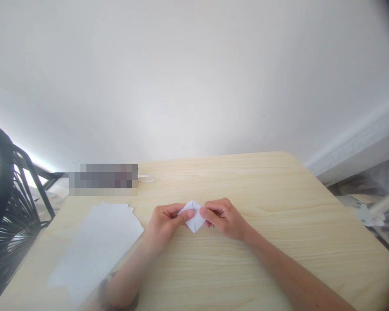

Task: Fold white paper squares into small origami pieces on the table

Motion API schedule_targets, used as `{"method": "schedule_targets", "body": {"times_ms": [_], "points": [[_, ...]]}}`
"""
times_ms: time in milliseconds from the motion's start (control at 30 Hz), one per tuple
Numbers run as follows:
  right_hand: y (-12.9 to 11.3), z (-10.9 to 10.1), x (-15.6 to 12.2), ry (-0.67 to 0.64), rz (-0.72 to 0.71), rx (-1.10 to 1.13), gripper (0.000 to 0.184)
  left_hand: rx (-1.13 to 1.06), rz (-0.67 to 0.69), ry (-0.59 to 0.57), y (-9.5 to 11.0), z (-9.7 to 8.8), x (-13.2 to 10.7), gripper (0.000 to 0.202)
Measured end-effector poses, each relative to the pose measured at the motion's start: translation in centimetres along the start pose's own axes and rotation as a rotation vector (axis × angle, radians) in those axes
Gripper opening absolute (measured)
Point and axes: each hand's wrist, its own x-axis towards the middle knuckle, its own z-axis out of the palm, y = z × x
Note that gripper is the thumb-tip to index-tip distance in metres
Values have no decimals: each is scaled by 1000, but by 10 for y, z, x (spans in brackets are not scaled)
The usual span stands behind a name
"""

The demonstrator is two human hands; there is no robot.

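Observation:
A small piece of folded white paper (194, 222) is held between my two hands, above the table near its middle. It has a diamond shape, with a crease or seam running down its centre. My left hand (168, 220) pinches its left side, the thumb lying on the front face. On the right side, my right hand (223, 218) grips the edge between thumb and curled fingers. The fingers behind the paper are partly hidden.
White paper sheets (106, 237) lie in a loose stack on the left of the wooden table (262, 185). Behind them is a blurred-out object (103, 178) with a pale cord (147, 177). A dark woven chair (3, 194) stands at the left. A white wall (188, 86) rises behind the table.

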Motion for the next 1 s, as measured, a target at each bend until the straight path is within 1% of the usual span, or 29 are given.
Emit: {"method": "schedule_targets", "body": {"times_ms": [167, 233, 367, 467, 567, 633, 833, 1000], "points": [[0, 0, 0, 17, -7, 27, 41, -83, -37, -118, 3, -2, 0, 27], [0, 1, 0, 20, -5, 39, 43, -102, -34, -141, 4, -2, 0, 28], [-1, 1, -1, 16, 14, 62, 44, -83, -33, -110, 5, 0, 0, 28], [-1, 1, -1, 2, 27, 61, 42, -41, -44, -40, 5, 1, 1, 26], [-1, 0, -1, -31, 16, 7, 39, -25, -42, 24, 4, 1, 1, 23], [-1, 0, -1, -61, -4, -35, 38, -21, -41, 18, 3, 0, 2, 20], [-2, -1, 0, -143, -53, -74, 39, -17, -46, -67, 0, -3, 0, 18], [-2, -3, -1, -183, -37, -78, 38, -11, -69, -56, 2, -2, 1, 15]]}}
